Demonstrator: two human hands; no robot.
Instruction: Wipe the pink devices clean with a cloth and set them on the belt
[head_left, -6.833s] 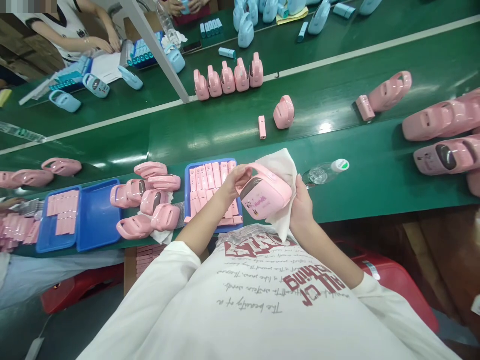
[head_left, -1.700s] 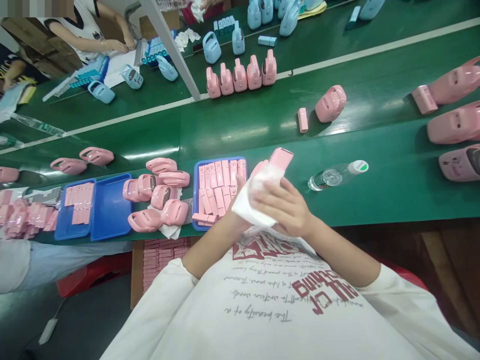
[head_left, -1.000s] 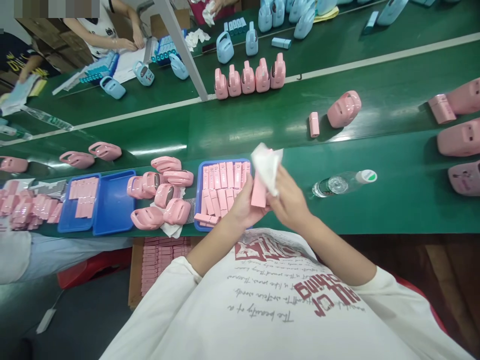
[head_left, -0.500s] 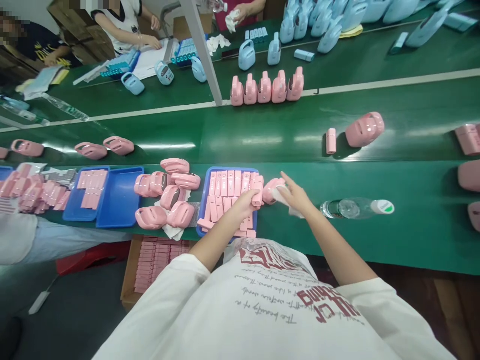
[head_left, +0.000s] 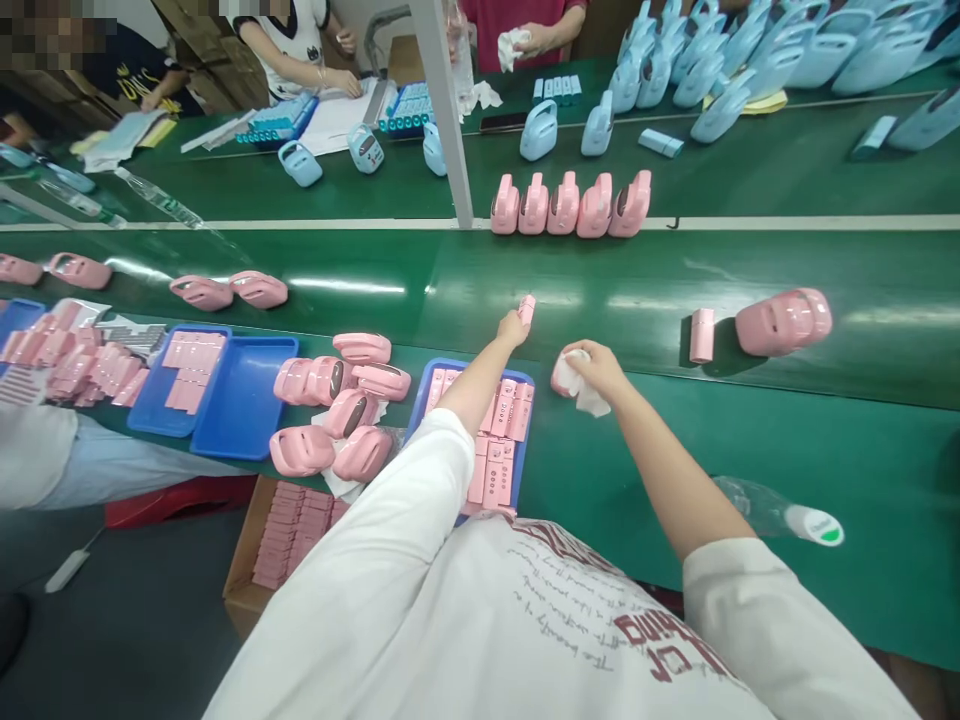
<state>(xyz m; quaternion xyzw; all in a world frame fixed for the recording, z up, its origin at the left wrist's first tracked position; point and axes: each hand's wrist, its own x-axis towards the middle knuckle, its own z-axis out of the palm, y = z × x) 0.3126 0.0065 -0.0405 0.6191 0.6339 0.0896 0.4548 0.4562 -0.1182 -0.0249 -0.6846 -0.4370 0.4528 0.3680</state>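
Note:
My left hand (head_left: 513, 328) is reached out over the green belt (head_left: 360, 260), its fingers closed on a small pink block (head_left: 527, 308). Nearer the table's right part, my right hand (head_left: 598, 368) grips a white cloth (head_left: 589, 398) against a rounded pink device (head_left: 559, 374), which is mostly covered by the cloth and fingers. Below my left forearm lies a blue tray (head_left: 527, 440) filled with rows of pink blocks (head_left: 499, 472), partly hidden by my arm and sleeve.
Several pink devices (head_left: 362, 453) are piled left of the tray, beside an empty blue tray (head_left: 244, 400). A bottle (head_left: 761, 505) lies at the right. Another pink block (head_left: 702, 335) and device (head_left: 784, 322) stand on the belt. People sit across, behind a metal post (head_left: 442, 110).
My left hand has moved forward from the tray to the belt with the pink block. My right hand has closed around the cloth and device. The whole view has shifted slightly.

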